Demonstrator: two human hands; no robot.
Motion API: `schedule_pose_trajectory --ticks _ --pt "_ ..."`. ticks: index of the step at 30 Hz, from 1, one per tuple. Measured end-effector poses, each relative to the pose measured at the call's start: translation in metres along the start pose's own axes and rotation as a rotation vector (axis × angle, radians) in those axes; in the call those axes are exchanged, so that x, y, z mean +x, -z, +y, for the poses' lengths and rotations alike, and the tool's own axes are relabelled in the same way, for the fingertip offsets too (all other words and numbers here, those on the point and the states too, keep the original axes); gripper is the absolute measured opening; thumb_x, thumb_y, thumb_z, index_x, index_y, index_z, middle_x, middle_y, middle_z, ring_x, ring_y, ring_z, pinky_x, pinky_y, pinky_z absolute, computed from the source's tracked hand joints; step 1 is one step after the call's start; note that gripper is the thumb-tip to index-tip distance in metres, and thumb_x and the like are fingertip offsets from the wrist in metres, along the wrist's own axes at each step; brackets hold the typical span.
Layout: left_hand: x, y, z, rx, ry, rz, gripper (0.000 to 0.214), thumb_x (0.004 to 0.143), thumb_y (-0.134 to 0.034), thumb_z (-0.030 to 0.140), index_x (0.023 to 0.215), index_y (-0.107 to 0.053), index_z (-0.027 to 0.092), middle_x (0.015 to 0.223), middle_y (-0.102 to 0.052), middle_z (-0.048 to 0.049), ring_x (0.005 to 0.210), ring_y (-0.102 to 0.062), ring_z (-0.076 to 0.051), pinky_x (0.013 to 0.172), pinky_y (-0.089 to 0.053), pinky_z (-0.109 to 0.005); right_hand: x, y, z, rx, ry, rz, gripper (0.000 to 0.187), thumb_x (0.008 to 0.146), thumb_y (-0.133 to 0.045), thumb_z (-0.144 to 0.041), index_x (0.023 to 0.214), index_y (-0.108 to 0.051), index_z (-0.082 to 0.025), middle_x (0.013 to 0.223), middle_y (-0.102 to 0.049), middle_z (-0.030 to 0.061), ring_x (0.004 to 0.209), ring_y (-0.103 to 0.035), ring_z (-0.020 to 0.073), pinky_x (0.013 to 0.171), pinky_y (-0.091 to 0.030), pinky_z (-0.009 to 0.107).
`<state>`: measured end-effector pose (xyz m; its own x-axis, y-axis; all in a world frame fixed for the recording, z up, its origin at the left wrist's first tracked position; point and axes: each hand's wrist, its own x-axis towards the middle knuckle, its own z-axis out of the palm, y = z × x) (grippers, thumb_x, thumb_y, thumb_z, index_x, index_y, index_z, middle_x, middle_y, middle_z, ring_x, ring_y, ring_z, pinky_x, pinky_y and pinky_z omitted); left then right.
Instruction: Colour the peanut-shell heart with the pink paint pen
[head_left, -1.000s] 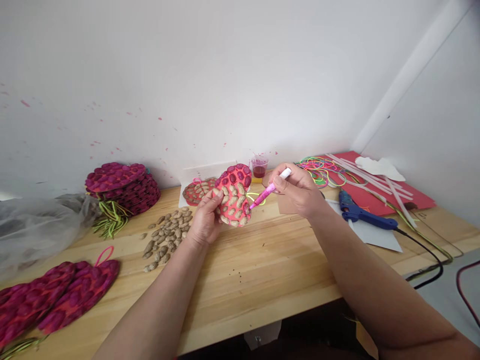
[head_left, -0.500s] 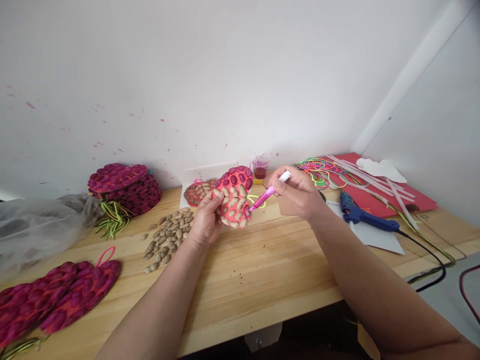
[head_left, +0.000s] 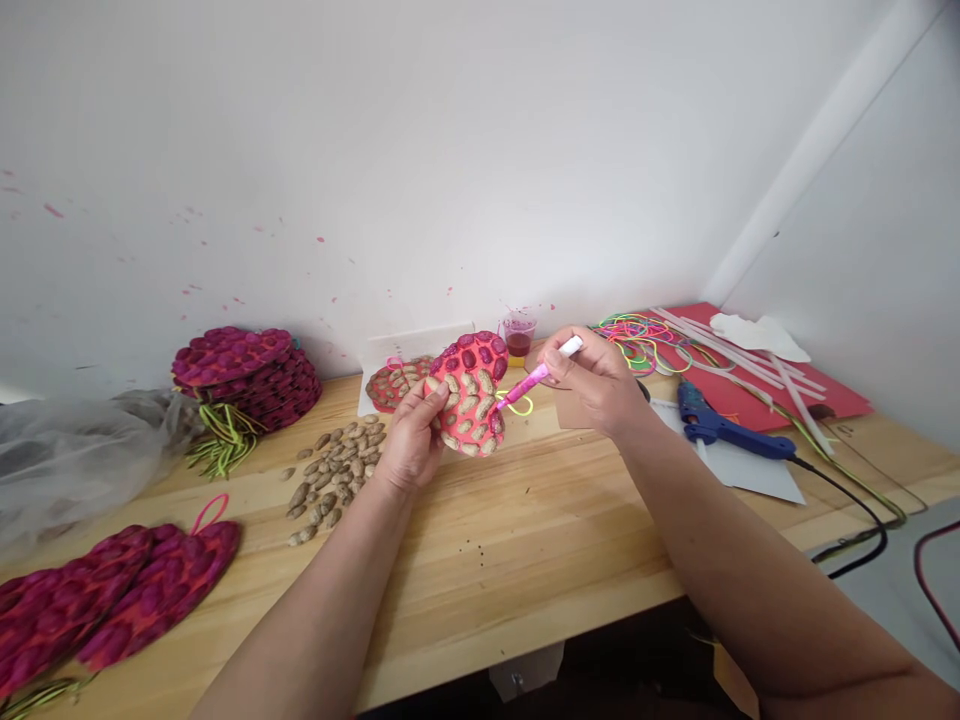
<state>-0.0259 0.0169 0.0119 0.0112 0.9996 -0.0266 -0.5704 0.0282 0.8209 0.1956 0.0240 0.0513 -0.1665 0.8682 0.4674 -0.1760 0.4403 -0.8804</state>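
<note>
My left hand [head_left: 414,435] grips the left edge of a red oval board [head_left: 466,402] covered in rows of peanuts, holding it tilted up above the table. Peanuts along its top and right edge are painted dark magenta; the others are bare tan. Between the fingertips of my right hand [head_left: 592,375] is a paintbrush [head_left: 534,380] with a white end and a pink-smeared shaft. Its tip touches the peanuts at the board's right edge. A yellow-green loop [head_left: 519,402] shows behind the brush. Behind the board stands a cup of dark red liquid [head_left: 518,343].
Loose peanuts [head_left: 337,470] lie left of my left hand. Painted boards form a stack [head_left: 247,375] at back left, and two more [head_left: 161,590] lie at front left. On the right are a blue glue gun [head_left: 731,432] with its cord, coloured strings [head_left: 637,338] and red sheets [head_left: 847,395].
The brush tip has shifted slightly up along the board's right edge. More magenta shows on the peanuts at the lower right. My left hand keeps its hold.
</note>
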Motion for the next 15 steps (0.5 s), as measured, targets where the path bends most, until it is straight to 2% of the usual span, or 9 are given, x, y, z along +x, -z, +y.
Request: schedule_pose_trajectory --ticks 5,11,15 --pt "0.0006 0.0003 0.0011 0.003 -0.026 -0.005 0.036 0.063 -0.094 0.031 0.072 -0.061 0.018 0.063 -0.065 0.0024 0.049 -0.054 -0.009 0.048 -0.045 -0.019 -0.0002 0.0 -0.0025 -0.029 0.022 -0.052 0.036 0.087 -0.079 -0.052 0.077 -0.063 -0.021 0.068 -0.052 -0.0027 0.066 -0.047 0.0129 0.066 -0.036 0.03" --pt "0.0 -0.0001 0.003 0.015 -0.029 -0.011 0.037 0.066 -0.093 0.03 0.071 -0.057 0.019 0.059 -0.059 0.0043 0.047 -0.052 -0.009 0.046 -0.043 -0.019 -0.0012 0.0002 -0.0007 -0.029 0.01 0.007 0.036 0.086 -0.08 -0.052 0.081 -0.062 -0.022 0.07 -0.054 -0.003 0.065 -0.045 0.0127 0.064 -0.035 0.03" --pt "-0.0003 -0.0004 0.0027 0.019 -0.038 -0.026 0.039 0.063 -0.095 0.031 0.071 -0.059 0.019 0.059 -0.059 0.0045 0.049 -0.053 -0.009 0.046 -0.042 -0.018 -0.0018 0.0009 -0.0009 -0.055 0.029 -0.031 0.035 0.089 -0.077 -0.051 0.079 -0.062 -0.021 0.07 -0.052 -0.0029 0.066 -0.046 0.0126 0.066 -0.036 0.03"
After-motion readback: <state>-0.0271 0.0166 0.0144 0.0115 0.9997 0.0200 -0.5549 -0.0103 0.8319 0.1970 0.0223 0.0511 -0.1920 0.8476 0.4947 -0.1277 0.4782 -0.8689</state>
